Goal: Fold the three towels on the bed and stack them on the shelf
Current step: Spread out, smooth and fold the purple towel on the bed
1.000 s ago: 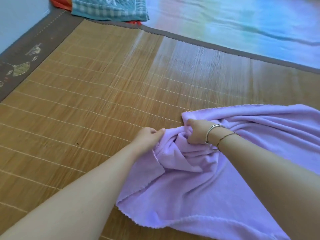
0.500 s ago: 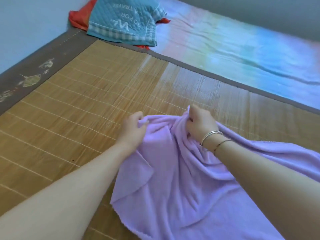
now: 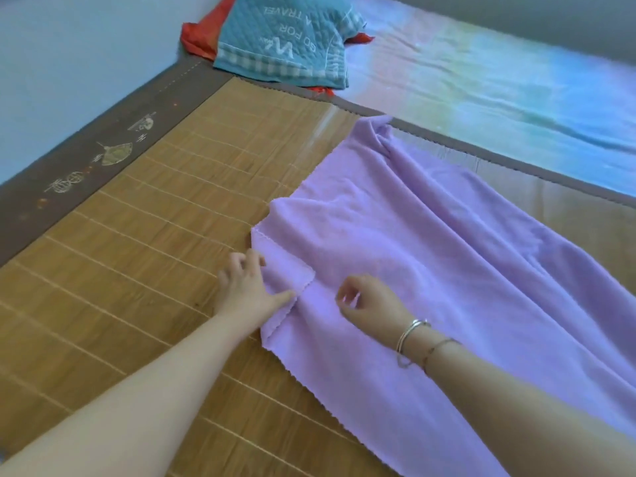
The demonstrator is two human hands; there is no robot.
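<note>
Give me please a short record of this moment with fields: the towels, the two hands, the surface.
purple towel: spread on the bamboo mat, wrinkled, near-left corner turned over
teal towel: crumpled at far edge, on an orange-red cloth
left hand: fingers spread, touching the turned corner
right hand: over the towel, fingers loosely curled, holding nothing
bed sheet: beyond the mat

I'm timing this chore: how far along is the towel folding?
Nothing looks folded yet. In hand: the purple towel lies spread on the bamboo mat, left hand touching its turned-over corner, right hand above it. Left: the teal towel and red cloth lie crumpled; no shelf visible.
</note>
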